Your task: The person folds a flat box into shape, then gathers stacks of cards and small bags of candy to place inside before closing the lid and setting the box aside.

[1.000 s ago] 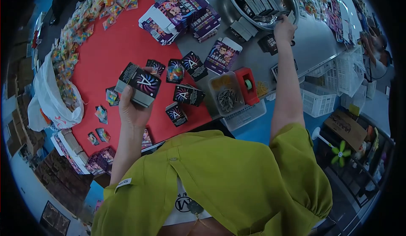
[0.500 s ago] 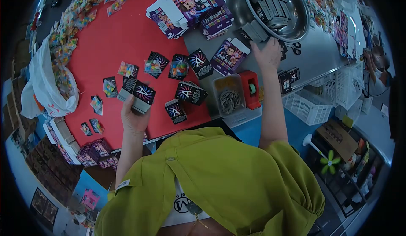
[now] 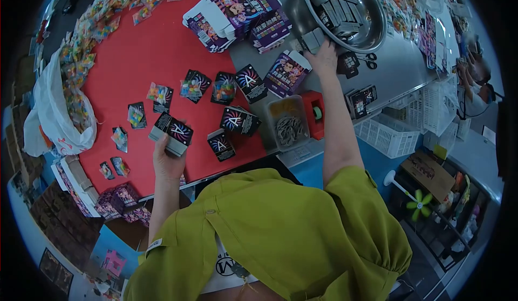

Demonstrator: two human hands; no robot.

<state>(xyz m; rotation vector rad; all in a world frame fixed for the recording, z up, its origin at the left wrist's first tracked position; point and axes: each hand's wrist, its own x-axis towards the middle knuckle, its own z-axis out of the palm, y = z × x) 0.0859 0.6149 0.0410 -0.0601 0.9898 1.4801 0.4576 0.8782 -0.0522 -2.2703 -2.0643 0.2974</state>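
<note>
My left hand (image 3: 168, 165) is closed around a thick stack of black cards (image 3: 175, 130) with a pinwheel "A" design, held above the red mat. My right hand (image 3: 324, 61) reaches to the grey-edged card stacks (image 3: 312, 41) beside the metal bowl (image 3: 382, 23). Its thumb and fingers are apart at the near end of those stacks, and whether they press on the cards is hard to see. More black card piles (image 3: 240, 120) lie on the mat. Candy packets (image 3: 157, 92) rest on several of the other cards.
Printed purple boxes (image 3: 288, 73) lie left of my right forearm. A clear tub of chain-like pieces (image 3: 290, 128) and a red tape dispenser (image 3: 314, 115) stand near the table edge. Scissors (image 3: 369, 59) lie below the bowl. Candy packets (image 3: 81, 58) line the mat's far left.
My right hand has moved left and slightly away from me, onto the card stacks beside the bowl. My left hand keeps its stack of cards. The whole view has shifted slightly.
</note>
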